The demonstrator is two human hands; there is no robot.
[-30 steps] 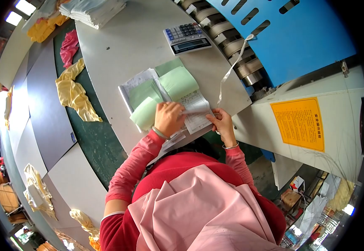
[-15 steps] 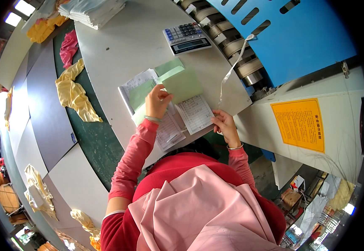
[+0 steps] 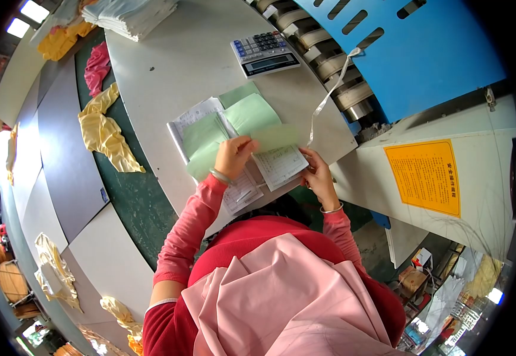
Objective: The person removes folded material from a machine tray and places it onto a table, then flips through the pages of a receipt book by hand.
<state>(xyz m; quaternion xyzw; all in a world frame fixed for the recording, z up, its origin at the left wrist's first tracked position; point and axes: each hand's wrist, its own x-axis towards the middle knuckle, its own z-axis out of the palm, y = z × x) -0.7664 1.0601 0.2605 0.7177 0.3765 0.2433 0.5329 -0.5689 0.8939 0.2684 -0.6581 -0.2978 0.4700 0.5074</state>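
**Fine paper work, one sheet at a time**

The L hand (image 3: 233, 158) is w/ fingers curled and the thumb near them, so only a small gap can remain. Its tips are at the edge of a lifted green sheet (image 3: 278, 137), which looks blurred; I cannot tell if the sheet is pinched or only touched. The R hand (image 3: 319, 173) is nearly closed, thumb and fingers on the R edge of a white printed form (image 3: 280, 167). This form lies btw. the two hands, at the near edge of the grey table (image 3: 178, 71), under the green sheet.

For good work, in my judgement: R hand should keep the form steady w/ light pressure, no bending of the corner. L hand should take the green sheet by its free edge, one layer only, and guide it in a smooth arc. Such thin paper prob. creases or slips if pulled fast, and two layers may stick together.

Just beside the L hand, on its far side, are other green sheets (image 3: 203, 135), w/ white written pages (image 3: 198, 111) under them. Farther out on the table: a desk calculator (image 3: 264, 54), well apart from both hands. A white cord (image 3: 330, 96) hangs R of the papers, from the blue machine cover (image 3: 427, 68). Beyond the R hand, an orange notice (image 3: 423, 176) is on the machine's pale side.
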